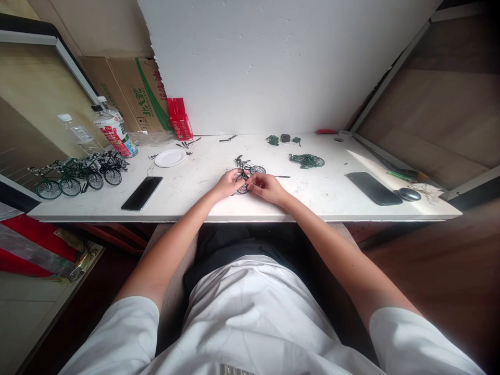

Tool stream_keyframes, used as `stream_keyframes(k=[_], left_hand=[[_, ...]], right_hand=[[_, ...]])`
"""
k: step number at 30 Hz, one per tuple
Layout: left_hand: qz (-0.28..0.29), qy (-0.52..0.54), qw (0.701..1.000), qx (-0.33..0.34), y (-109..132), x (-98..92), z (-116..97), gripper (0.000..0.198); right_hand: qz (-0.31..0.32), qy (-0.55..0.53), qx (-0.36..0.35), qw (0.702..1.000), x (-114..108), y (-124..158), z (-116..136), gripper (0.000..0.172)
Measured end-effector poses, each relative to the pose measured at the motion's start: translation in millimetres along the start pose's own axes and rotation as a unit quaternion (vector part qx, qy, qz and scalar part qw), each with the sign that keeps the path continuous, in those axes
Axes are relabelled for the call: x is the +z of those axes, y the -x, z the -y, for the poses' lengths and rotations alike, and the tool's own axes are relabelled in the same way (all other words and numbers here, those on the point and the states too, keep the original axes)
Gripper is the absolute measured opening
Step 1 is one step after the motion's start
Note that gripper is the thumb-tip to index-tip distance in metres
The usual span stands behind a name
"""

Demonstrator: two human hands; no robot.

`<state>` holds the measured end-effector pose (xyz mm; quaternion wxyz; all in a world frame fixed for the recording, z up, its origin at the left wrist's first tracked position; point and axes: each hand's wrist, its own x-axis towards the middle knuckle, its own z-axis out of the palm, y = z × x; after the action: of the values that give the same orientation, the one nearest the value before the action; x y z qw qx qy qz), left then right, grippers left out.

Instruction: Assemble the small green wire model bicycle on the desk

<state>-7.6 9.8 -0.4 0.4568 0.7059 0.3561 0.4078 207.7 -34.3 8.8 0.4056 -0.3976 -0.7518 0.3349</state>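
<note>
A small black model bicycle [257,170] is held low over the white table, one of its spoked wheels toward me. My left hand [227,184] is closed on its left side, thumb and fingers at the near wheel. From the right, my right hand [267,187] pinches at the same wheel with bent fingers; any small part between the fingertips is too small to make out. Just beyond my right hand lies a thin dark rod-like tool [283,176]. Further back right rests a pile of green bicycle parts [307,161].
Several finished model bicycles [70,185] stand at the left, near bottles [116,136]. A phone [142,193], a white paper plate [170,158] and a red box [180,120] are on the left half. To the right lie a dark flat slab [374,188] and a round dark object [410,194].
</note>
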Motion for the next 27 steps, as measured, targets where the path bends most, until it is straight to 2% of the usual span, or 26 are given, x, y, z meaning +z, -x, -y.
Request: stream_keyframes(k=[20,27], left_hand=[[0.008,-0.006,1.000,0.009,-2.3,-1.6,7.3,0.040],[0.003,0.003,1.000,0.005,-1.2,-0.4,3.6,0.041]], right_hand=[[0.002,0.000,-0.001,1.000,-0.2,0.2,2.8,0.018],[0.004,-0.001,0.008,1.000,-0.1,0.4,1.5,0.020]])
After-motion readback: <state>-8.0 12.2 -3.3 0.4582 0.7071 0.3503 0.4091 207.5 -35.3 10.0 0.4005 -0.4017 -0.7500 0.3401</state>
